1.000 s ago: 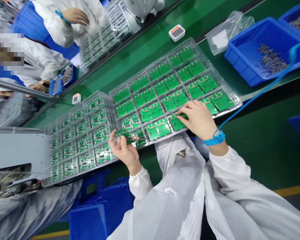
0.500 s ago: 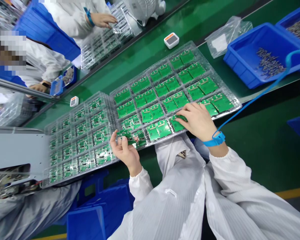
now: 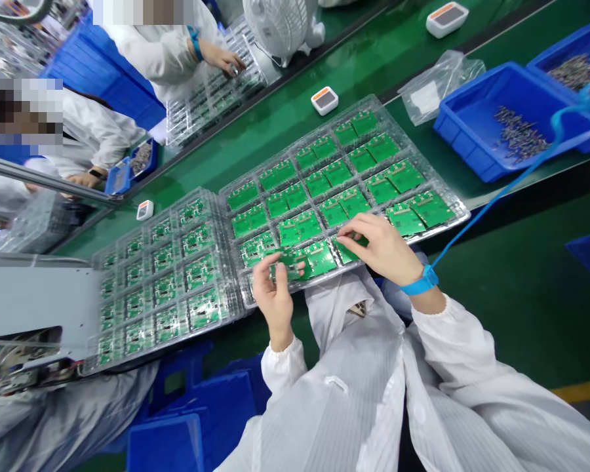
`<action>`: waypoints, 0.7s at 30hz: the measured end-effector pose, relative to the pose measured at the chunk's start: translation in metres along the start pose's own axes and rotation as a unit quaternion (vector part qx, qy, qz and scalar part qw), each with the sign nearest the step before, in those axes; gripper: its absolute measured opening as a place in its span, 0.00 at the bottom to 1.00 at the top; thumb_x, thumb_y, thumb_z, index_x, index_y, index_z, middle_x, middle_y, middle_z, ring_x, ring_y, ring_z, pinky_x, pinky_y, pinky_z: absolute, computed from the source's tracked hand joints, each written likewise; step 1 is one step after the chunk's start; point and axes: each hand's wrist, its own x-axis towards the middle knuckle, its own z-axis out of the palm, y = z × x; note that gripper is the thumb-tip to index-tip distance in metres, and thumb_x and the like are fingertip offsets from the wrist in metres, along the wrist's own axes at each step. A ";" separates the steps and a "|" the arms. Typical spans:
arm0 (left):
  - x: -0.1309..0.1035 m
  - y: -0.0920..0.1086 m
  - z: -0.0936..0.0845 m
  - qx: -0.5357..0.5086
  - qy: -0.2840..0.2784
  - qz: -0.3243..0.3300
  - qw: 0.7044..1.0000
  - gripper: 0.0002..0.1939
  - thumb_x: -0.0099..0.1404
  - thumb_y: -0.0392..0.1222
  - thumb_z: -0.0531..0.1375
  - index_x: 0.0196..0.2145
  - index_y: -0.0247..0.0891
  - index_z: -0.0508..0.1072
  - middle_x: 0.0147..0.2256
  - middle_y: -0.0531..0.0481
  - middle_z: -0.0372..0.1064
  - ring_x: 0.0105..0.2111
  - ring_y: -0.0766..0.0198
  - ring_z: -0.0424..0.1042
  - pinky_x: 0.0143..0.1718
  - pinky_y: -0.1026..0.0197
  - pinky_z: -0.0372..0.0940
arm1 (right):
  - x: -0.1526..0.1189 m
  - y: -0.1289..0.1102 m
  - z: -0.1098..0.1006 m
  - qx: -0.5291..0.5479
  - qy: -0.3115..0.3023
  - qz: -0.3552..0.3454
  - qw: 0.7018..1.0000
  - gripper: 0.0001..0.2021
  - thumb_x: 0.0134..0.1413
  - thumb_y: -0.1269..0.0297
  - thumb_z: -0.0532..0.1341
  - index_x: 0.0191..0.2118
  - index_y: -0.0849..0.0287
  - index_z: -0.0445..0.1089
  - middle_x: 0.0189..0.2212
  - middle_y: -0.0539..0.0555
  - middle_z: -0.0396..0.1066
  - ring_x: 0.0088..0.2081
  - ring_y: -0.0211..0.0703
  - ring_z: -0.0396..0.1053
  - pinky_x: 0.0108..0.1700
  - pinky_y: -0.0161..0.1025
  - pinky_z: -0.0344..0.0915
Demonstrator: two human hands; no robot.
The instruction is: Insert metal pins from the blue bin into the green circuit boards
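Note:
My left hand (image 3: 274, 288) grips a green circuit board (image 3: 289, 261) by its edges between thumb and fingers, above the near edge of a clear plastic tray (image 3: 458, 213). Green boards lie in the tray's compartments, many of them in pairs. My right hand (image 3: 381, 248), a blue wrist strap (image 3: 421, 282) round its wrist, is over a near-edge compartment. Its thumb and forefinger are drawn together at a board (image 3: 347, 252) lying there; whether something small is between the fingertips I cannot make out. Just left of that compartment lies a pair of boards (image 3: 320, 257).
Left of this tray are stacked trays (image 3: 214, 229) of populated boards, beside a grey machine (image 3: 34, 308). Blue bins (image 3: 472, 141) with small metal parts stand at right, near a plastic bag (image 3: 437, 85). A white timer (image 3: 325, 100) sits behind. Co-workers' hands (image 3: 221, 58) work across the bench.
My left hand has moved right along the tray's near edge, carrying the circuit board. My right hand has shifted slightly left and down. The view has shifted a little.

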 end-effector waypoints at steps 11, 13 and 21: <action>-0.003 0.026 0.034 -0.074 -0.185 -0.050 0.979 0.22 0.78 0.62 0.64 0.39 0.42 0.86 0.36 0.47 0.80 0.39 0.58 0.78 0.50 0.53 0.75 | 0.000 -0.012 0.024 0.227 0.011 -0.100 0.969 0.06 0.76 0.62 0.66 0.47 0.56 0.82 0.40 0.55 0.76 0.38 0.42 0.76 0.39 0.39 0.75; -0.002 0.026 0.035 -0.095 -0.192 -0.078 0.974 0.22 0.76 0.63 0.66 0.39 0.42 0.86 0.35 0.47 0.79 0.37 0.59 0.78 0.49 0.53 0.78 | -0.001 -0.010 0.023 0.221 0.017 -0.116 0.968 0.06 0.76 0.64 0.66 0.48 0.55 0.83 0.40 0.55 0.76 0.40 0.43 0.76 0.40 0.40 0.76; 0.001 0.022 0.040 -0.207 -0.208 -0.195 0.936 0.20 0.66 0.60 0.75 0.42 0.40 0.86 0.39 0.48 0.76 0.32 0.62 0.79 0.26 0.63 0.78 | -0.003 -0.007 0.021 0.192 0.036 -0.142 0.970 0.13 0.77 0.67 0.64 0.56 0.49 0.85 0.40 0.55 0.75 0.41 0.44 0.78 0.42 0.40 0.79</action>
